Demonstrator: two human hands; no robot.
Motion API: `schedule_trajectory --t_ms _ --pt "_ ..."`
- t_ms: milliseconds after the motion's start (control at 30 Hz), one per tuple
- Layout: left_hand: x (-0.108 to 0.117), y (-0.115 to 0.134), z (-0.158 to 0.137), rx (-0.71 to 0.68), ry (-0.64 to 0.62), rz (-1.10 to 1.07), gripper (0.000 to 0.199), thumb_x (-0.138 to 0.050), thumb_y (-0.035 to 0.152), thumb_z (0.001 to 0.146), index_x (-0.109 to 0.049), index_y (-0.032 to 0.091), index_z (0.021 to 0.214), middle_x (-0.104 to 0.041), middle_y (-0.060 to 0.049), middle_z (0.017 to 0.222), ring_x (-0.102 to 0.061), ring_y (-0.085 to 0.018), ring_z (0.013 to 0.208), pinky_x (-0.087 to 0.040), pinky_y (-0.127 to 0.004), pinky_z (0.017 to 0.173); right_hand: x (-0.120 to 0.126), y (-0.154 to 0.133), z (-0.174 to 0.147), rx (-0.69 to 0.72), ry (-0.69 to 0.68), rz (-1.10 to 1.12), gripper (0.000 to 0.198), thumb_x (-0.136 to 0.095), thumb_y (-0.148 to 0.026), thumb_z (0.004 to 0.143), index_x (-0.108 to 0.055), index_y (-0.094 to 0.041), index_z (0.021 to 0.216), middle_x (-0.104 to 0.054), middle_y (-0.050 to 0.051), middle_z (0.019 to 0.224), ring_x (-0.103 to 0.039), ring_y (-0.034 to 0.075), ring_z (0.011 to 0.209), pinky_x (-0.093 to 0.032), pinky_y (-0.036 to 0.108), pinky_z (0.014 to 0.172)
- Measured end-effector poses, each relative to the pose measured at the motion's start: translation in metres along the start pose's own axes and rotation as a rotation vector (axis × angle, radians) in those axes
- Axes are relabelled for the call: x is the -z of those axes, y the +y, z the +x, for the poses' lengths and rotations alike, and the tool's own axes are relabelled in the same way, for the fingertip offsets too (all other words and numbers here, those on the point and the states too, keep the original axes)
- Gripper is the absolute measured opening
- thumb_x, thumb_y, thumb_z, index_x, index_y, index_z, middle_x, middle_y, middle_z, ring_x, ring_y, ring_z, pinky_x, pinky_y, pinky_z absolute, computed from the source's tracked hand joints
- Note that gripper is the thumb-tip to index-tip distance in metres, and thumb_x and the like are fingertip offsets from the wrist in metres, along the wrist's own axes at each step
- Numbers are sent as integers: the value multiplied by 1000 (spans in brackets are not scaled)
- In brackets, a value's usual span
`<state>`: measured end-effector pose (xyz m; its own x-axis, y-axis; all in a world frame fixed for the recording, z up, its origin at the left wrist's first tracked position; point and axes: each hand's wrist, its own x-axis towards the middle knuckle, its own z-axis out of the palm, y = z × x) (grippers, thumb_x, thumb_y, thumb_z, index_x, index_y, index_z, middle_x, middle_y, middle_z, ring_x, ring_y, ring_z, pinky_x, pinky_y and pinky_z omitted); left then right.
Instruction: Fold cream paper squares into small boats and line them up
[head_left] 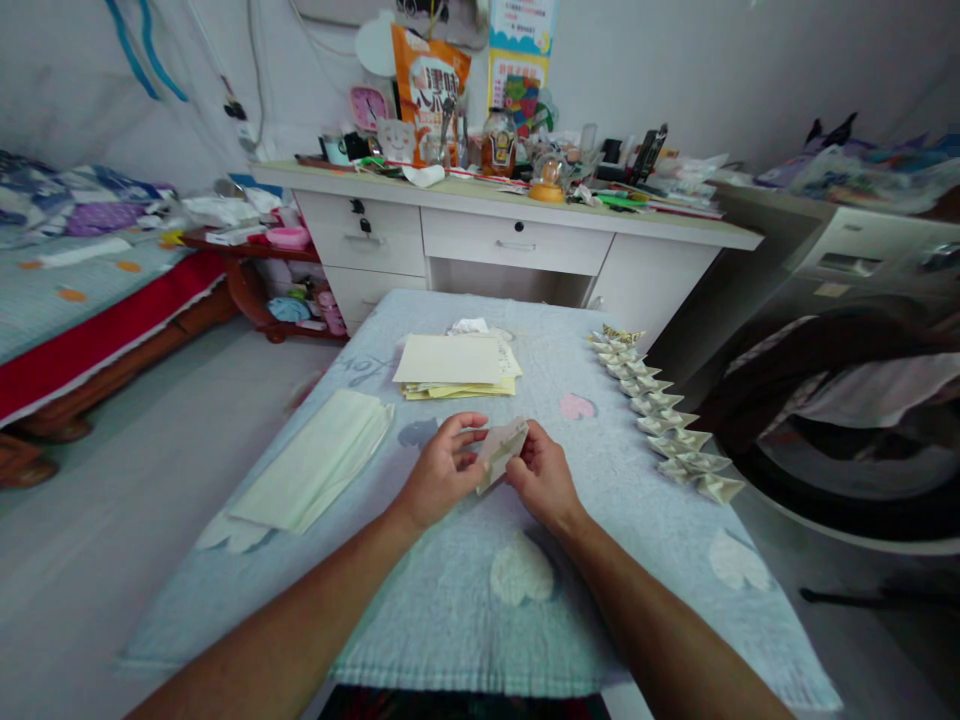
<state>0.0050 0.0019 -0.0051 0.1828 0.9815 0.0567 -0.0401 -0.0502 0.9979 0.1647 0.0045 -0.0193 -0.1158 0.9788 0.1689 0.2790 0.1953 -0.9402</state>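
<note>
Over the middle of the cloth-covered table point(442, 610) I hold a small folded piece of paper point(496, 455), pale with creased edges. My right hand point(541, 472) pinches its right side between thumb and fingers. On its left side, the thumb of my left hand point(448, 470) presses against the paper while the other fingers curve behind it. Beyond my hands lies a stack of cream and yellow paper sheets point(450, 360). To the left rests a pile of long pale paper sheets point(307, 460). Several folded paper boats point(664, 412) stand in a row along the right.
A crumpled white paper point(469, 326) lies behind the stack. Past the table stands a white desk point(517, 240) crowded with small items. At the right is a front-loading washing machine point(847, 300); a bed point(82, 300) is on the left.
</note>
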Motion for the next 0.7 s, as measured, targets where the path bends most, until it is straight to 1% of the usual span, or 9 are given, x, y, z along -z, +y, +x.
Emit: schedule_trajectory --t_ms 100,200,267,433,500,600,700 --pt "-4 -3 -2 -67 -12 104 48 -64 13 69 -50 20 114 -59 -11 117 -59 -24 111 -52 -34 84 0 -7 -1 35 35 -131 13 -48 -15 70 -49 -20 81 -52 -6 64 -47 10 55 -34 20 52" --pt "-5 -5 -4 -150 -26 174 47 -59 11 72 -49 21 116 -57 -10 120 -58 -23 113 -52 -35 87 2 -12 -2 50 60 -183 6 -48 -18 73 -48 -21 79 -50 -6 61 -46 11 54 -33 20 52" --pt "-4 -5 -5 -186 -19 198 46 -57 10 74 -48 22 117 -57 -10 120 -58 -22 113 -52 -34 87 2 -11 -2 52 73 -166 10 -48 -17 74 -49 -21 83 -52 -6 62 -47 11 54 -34 21 53" --pt "-5 -1 -9 -256 82 351 47 -56 9 73 -51 21 118 -61 -9 114 -62 -21 104 -52 -31 81 0 -7 -4 90 62 -67 25 -46 -12 71 -47 -22 93 -57 -5 69 -52 11 58 -37 21 55" --pt "-7 1 -10 -260 106 414 51 -58 10 72 -50 21 121 -62 -8 113 -63 -20 97 -52 -30 77 -1 -9 -5 104 54 -94 26 -46 -11 71 -48 -23 93 -55 -6 67 -50 11 56 -36 21 54" --pt "-8 2 -11 -238 116 437 55 -61 13 71 -50 24 124 -65 -6 110 -64 -18 85 -51 -28 71 -2 -12 -7 131 26 -124 25 -47 -11 71 -49 -23 92 -52 -6 63 -49 11 54 -36 21 53" --pt "-7 3 -11 -199 71 439 54 -58 13 73 -49 25 124 -67 -3 103 -65 -16 78 -50 -26 71 -2 -12 -8 174 -11 -139 28 -47 -10 71 -48 -24 95 -54 -6 66 -51 12 56 -38 21 55"
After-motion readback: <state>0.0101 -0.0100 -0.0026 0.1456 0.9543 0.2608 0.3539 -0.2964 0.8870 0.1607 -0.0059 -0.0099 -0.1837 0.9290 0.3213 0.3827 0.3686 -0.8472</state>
